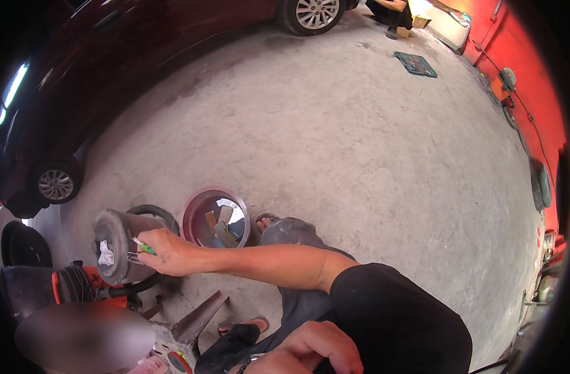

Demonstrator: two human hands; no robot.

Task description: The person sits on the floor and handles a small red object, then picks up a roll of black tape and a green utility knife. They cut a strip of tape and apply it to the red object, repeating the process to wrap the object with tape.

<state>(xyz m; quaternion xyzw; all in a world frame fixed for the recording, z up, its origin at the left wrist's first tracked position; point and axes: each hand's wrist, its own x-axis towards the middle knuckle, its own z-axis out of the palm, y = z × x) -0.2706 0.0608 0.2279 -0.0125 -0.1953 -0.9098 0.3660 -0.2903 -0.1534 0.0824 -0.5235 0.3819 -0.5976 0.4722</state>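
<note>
My right hand [166, 252] reaches across to the left, its fingers closed on a small green-and-metal tool [145, 247] whose exact kind I cannot make out. Below that hand stands a grey cylindrical canister [119, 224], with a crumpled white paper [105, 254] on its lid. Just right of the canister, a maroon basin [189, 218] contains water and several block-shaped pieces [224, 234]. At the lower edge my left hand [319, 349] is bent in close to my body, and its fingers are hidden. A band circles that wrist.
A dark red car [172, 37] is parked along the far left. A brown metal leg [201, 318] juts out near my feet, beside an orange-and-black machine [88, 283]. Farther off lie a green tool case [416, 64] and a person's crouched legs [392, 15]. A red wall runs along the right.
</note>
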